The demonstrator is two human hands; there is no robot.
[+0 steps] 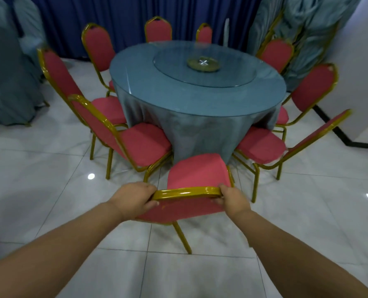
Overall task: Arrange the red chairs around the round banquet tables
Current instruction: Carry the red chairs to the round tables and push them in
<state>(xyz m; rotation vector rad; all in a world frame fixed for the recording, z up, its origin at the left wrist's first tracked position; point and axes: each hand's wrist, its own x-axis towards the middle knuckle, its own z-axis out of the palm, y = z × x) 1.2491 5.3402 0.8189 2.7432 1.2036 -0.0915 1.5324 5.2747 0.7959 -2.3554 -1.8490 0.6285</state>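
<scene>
Head view, red chair (pixel 197 175) seat toward table (pixel 200 100) — both hands gripping

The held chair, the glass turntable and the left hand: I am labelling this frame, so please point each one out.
held chair (pixel 198 175), head view, on its red seat cushion.
glass turntable (pixel 232 74), head view, on its glass near the rim.
left hand (pixel 133 197), head view, on its back.

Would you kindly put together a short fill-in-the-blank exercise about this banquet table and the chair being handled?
1. Both the left hand and the right hand grip the top rail of the nearest chair's ____.
2. The round table is draped in a ____ cloth.
3. At the table's middle lies a round ____ turntable.
4. The chair frames are ____ in colour.

Missing words: backrest; blue; glass; gold
</scene>
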